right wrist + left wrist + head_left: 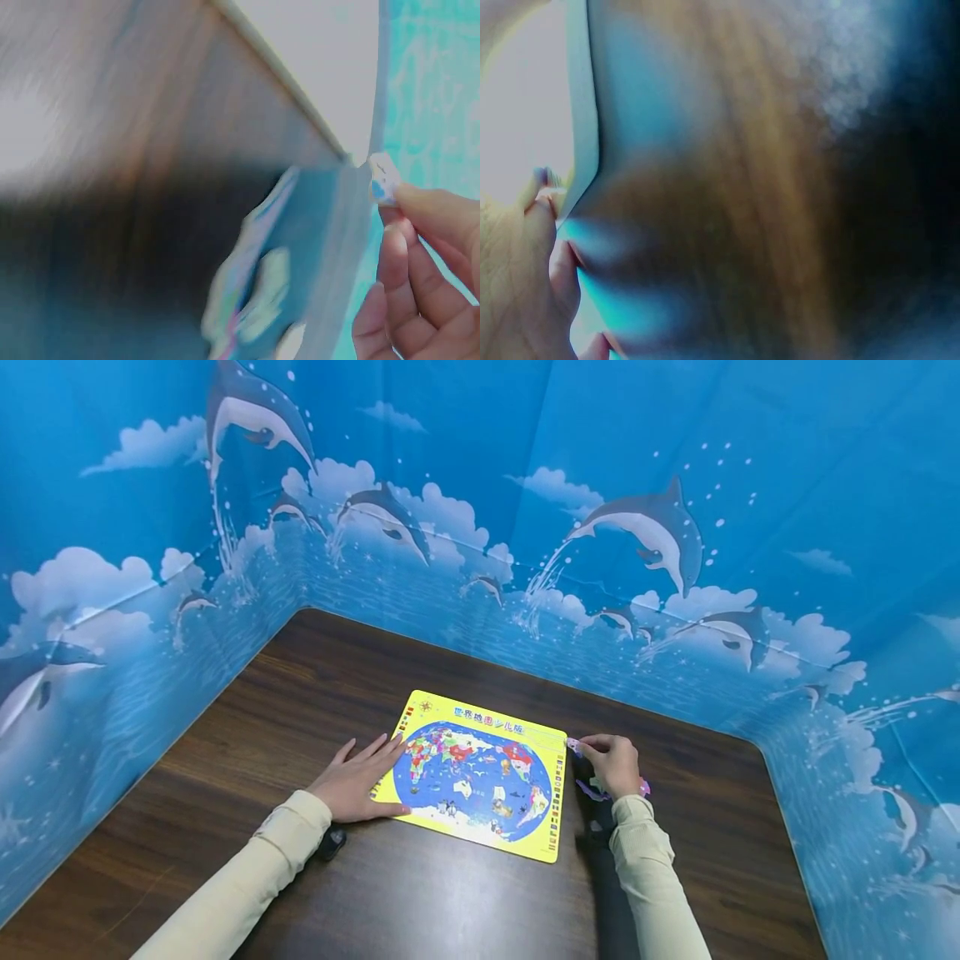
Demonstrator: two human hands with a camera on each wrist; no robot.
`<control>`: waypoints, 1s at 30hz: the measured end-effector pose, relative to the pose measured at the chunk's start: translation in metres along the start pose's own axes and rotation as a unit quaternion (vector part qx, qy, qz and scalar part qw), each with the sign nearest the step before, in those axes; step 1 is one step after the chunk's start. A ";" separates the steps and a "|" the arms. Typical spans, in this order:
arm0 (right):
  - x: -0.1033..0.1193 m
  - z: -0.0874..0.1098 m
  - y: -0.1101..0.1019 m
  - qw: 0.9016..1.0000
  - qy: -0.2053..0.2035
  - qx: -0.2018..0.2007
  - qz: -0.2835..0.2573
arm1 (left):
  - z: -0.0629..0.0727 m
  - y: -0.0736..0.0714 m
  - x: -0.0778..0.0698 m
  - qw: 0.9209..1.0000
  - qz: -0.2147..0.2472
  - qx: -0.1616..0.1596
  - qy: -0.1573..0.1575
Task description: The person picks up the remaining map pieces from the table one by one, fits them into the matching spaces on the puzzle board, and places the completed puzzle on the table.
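A yellow-bordered world map board (480,777) with Chinese lettering along its top lies on the dark wooden table. My left hand (363,781) rests on the board's left edge, its fingers spread and straight. Just off the board's upper right corner, my right hand (615,764) pinches a small whitish piece with coloured print (384,178) between thumb and forefinger. Under and beside that hand lie a few loose pink, purple and pale pieces (251,262), partly hidden by it in the head view. Glare washes out the board in both wrist views.
The wooden table (247,735) meets a blue dolphin-print curtain (465,518) at the back and on both sides. A small black object (332,842) sits by the left wrist; it is partly covered by the sleeve.
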State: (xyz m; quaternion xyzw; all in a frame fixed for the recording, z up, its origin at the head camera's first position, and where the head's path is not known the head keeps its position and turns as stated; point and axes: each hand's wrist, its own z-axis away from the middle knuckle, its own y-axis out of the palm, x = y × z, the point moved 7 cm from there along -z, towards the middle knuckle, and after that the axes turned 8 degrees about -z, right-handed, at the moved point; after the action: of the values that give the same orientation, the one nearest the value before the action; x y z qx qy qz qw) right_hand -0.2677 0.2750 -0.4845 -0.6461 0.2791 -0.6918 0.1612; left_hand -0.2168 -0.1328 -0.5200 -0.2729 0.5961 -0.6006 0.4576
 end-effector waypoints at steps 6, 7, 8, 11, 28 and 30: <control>0.016 0.002 0.019 0.996 0.012 0.064 -0.056 | -0.002 -0.001 -0.001 1.000 0.004 0.003 0.000; 0.017 0.002 0.024 0.995 0.013 0.075 -0.059 | -0.002 -0.001 -0.001 1.000 0.003 0.002 0.001; 0.018 0.002 0.028 0.995 0.014 0.086 -0.057 | -0.003 -0.001 -0.001 1.000 0.002 0.002 0.002; 0.020 0.006 0.042 0.991 0.020 0.121 -0.053 | -0.003 -0.001 0.000 1.000 0.000 0.000 0.002; 0.024 0.015 0.071 0.989 0.019 0.146 -0.013 | 0.000 -0.005 -0.002 1.000 -0.001 0.001 0.002; 0.024 0.015 0.072 0.989 0.022 0.145 -0.010 | 0.000 -0.005 -0.003 1.000 0.001 0.002 0.001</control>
State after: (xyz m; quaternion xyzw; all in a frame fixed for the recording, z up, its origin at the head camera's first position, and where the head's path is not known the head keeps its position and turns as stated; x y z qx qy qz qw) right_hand -0.2650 0.2016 -0.5076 -0.6037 0.1730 -0.7405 0.2396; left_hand -0.2166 -0.1313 -0.5145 -0.2704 0.5960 -0.6016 0.4580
